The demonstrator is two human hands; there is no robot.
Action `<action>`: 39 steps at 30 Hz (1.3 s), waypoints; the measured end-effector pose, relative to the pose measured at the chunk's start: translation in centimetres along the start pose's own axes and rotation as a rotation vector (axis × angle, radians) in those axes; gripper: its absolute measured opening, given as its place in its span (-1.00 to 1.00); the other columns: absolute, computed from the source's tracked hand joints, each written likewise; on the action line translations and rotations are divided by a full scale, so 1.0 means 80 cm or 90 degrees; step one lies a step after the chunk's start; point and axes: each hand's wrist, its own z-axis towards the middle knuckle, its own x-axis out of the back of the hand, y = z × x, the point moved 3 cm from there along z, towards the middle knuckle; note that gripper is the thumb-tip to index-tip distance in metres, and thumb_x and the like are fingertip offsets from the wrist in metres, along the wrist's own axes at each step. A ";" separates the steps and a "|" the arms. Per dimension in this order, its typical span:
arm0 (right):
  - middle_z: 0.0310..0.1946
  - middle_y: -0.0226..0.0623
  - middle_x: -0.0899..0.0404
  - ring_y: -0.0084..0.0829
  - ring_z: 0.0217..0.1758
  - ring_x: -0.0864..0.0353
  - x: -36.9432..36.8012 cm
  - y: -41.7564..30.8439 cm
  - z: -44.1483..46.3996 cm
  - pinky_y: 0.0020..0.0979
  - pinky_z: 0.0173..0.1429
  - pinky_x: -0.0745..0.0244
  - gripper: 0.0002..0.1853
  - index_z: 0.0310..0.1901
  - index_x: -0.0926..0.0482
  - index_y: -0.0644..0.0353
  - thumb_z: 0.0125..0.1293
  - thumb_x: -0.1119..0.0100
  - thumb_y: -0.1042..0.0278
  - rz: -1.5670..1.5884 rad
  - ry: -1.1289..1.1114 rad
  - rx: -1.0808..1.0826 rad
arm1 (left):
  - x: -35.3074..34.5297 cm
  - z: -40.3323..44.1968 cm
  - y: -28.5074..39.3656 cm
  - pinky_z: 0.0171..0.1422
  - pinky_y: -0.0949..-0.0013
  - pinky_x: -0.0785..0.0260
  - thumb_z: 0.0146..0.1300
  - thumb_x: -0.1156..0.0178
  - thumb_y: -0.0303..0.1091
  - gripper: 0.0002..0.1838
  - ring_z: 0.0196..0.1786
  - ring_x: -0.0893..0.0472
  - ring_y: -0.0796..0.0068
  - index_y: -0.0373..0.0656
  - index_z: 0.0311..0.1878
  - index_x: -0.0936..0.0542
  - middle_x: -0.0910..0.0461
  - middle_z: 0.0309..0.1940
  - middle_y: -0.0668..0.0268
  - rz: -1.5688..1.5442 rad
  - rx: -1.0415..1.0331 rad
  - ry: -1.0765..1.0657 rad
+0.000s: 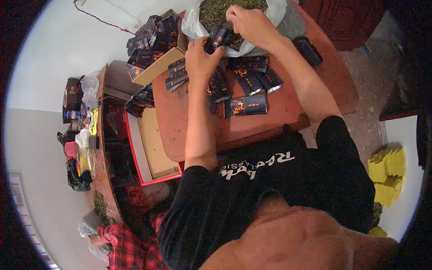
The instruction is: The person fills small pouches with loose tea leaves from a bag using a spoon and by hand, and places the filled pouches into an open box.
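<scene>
My left hand (202, 60) is wrapped round a small black tea packet (218, 38) with orange print, held upright at the edge of a white plastic bag (191, 22). Dried green tea leaves (213, 13) fill that bag. Just beside the packet's top, my right hand (252, 26) is closed, fingers pinched together over the leaves; what they hold is hidden. Below both hands several black tea packets (245, 106) lie flat on the reddish-brown table (288, 112), some overlapping.
To the left, a cardboard box (157, 69) is heaped with black packets. A red-rimmed box (155, 144) stands beside the table. A dark object (308, 50) lies at the right. A co-worker's plaid sleeve (128, 245) shows at lower left, and yellow packets (386, 168) at far right.
</scene>
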 end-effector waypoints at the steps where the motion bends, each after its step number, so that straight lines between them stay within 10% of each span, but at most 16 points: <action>1: -0.45 -0.16 -0.65 -0.20 -0.39 -0.67 0.005 -0.006 0.000 -0.21 -0.29 -0.55 -0.80 -0.12 -0.52 0.20 0.40 0.00 0.28 0.046 -0.025 -0.028 | 0.000 0.000 0.000 0.15 0.07 -0.45 -0.03 -0.44 -0.10 -0.42 0.05 -0.59 -0.02 -0.21 0.05 -0.61 -0.58 0.00 0.03 0.004 -0.004 0.000; 3: -0.38 -0.04 -0.64 0.08 -0.26 -0.66 0.023 -0.022 0.002 0.07 -0.18 -0.54 -0.87 -0.17 -0.48 0.17 0.33 0.00 0.35 0.139 -0.074 -0.082 | -0.001 -0.002 -0.003 0.15 0.08 -0.46 -0.02 -0.44 -0.10 -0.41 0.06 -0.59 -0.01 -0.21 0.06 -0.60 -0.57 0.01 0.03 0.011 -0.010 0.001; 15: -0.40 -0.26 -0.67 -0.32 -0.32 -0.70 0.041 -0.021 -0.009 -0.32 -0.17 -0.58 -0.78 0.00 -0.58 0.14 0.51 0.04 0.30 0.243 -0.056 -0.061 | -0.012 -0.006 -0.022 0.14 0.17 -0.45 0.00 -0.46 -0.17 -0.41 0.01 -0.59 0.07 -0.25 0.08 -0.57 -0.55 -0.02 0.03 -0.112 0.000 0.005; 21: -0.59 -0.23 -0.60 -0.39 -0.53 -0.62 0.079 -0.019 -0.003 -0.35 -0.35 -0.56 -0.70 -0.34 -0.53 0.34 0.47 0.06 0.30 0.356 0.078 -0.309 | -0.010 -0.019 -0.025 0.11 0.23 -0.45 0.00 -0.48 -0.21 -0.43 -0.01 -0.59 0.21 -0.26 0.08 -0.57 -0.53 -0.03 0.12 -0.246 0.073 0.026; 27: -0.54 -0.31 -0.66 -0.50 -0.53 -0.64 0.035 0.019 -0.027 -0.42 -0.37 -0.55 -0.66 -0.22 -0.57 0.24 0.48 0.03 0.10 0.286 -0.232 -0.383 | -0.004 -0.023 -0.031 0.08 0.25 -0.47 0.00 -0.50 -0.25 -0.41 -0.03 -0.59 0.27 -0.28 0.10 -0.57 -0.54 -0.03 0.15 -0.277 0.075 0.045; 39: -0.49 -0.28 -0.71 -0.49 -0.49 -0.67 -0.026 0.005 -0.045 -0.41 -0.31 -0.56 -0.69 -0.17 -0.59 0.23 0.45 0.03 0.15 0.431 0.041 -0.494 | 0.000 -0.024 -0.024 0.10 0.24 -0.46 0.00 -0.50 -0.24 -0.43 -0.04 -0.61 0.24 -0.27 0.07 -0.59 -0.53 -0.02 0.14 -0.224 0.064 0.024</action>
